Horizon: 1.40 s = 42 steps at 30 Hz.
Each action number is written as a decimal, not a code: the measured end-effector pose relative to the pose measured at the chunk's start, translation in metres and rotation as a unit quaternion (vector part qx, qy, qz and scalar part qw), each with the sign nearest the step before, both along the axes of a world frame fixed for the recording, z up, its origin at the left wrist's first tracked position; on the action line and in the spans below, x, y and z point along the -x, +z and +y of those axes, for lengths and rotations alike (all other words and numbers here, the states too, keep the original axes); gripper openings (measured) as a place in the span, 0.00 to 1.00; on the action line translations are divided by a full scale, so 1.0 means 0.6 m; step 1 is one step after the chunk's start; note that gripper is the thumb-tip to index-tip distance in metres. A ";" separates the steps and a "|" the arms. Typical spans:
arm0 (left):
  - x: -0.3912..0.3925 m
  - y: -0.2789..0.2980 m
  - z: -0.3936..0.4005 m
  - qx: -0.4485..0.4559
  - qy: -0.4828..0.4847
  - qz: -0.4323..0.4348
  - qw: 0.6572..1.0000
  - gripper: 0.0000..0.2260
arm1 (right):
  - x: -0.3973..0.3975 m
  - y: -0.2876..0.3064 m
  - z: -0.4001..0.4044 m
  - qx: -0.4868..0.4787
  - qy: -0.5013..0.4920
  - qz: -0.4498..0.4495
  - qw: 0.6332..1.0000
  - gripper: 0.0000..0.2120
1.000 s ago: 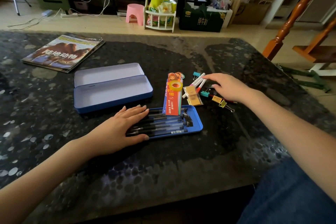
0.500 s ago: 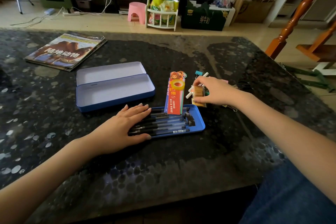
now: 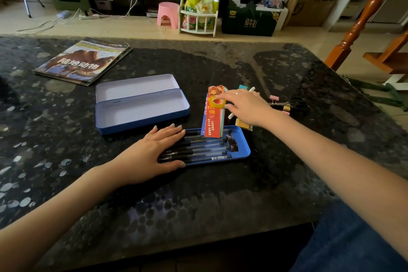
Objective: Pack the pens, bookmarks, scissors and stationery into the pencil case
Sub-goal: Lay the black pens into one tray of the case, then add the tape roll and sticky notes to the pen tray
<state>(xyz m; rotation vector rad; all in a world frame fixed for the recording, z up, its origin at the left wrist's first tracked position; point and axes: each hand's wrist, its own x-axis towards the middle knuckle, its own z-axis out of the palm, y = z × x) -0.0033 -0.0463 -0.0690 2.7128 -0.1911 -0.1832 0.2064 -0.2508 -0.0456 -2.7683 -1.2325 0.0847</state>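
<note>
On the dark speckled worktop (image 3: 220, 183), left hand (image 3: 152, 157) presses flat on black pens (image 3: 198, 150) in the blue tray (image 3: 244, 152), while at two o'clock right hand (image 3: 245, 106), fingers loosely spread, touches the yellow tape roll (image 3: 217, 102).

We are looking at a magazine (image 3: 85, 62) lying flat at the far left of the dark stone table (image 3: 220, 194). Beyond the table, on the floor, a pink stool (image 3: 168, 14) is standing just beside a white rack (image 3: 198, 20) holding snack bags, with a dark green carton (image 3: 250, 21) sitting to its right. A wooden baluster (image 3: 364, 13) is rising at the far right.
</note>
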 end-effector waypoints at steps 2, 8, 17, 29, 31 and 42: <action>0.001 -0.001 0.000 0.001 0.002 0.002 1.000 0.47 | 0.002 -0.007 0.018 -0.023 -0.031 -0.001 0.999 0.12; 0.001 0.000 0.004 0.017 0.020 0.014 1.000 0.46 | 0.007 0.000 0.021 -0.041 -0.028 -0.014 0.999 0.06; 0.032 0.026 0.011 -0.018 0.006 0.059 0.998 0.41 | 0.063 0.045 -0.055 -0.031 0.045 0.099 0.994 0.03; 0.065 0.047 0.017 -0.108 0.019 0.090 0.990 0.42 | 0.143 0.054 -0.063 -0.032 0.074 0.177 0.981 0.05; 0.067 0.045 0.018 -0.096 0.027 0.083 0.992 0.43 | 0.141 0.052 -0.064 -0.005 0.087 0.166 0.982 0.06; 0.061 0.048 0.018 -0.072 0.040 0.119 0.989 0.45 | 0.149 0.041 -0.047 0.073 0.050 0.075 0.993 0.32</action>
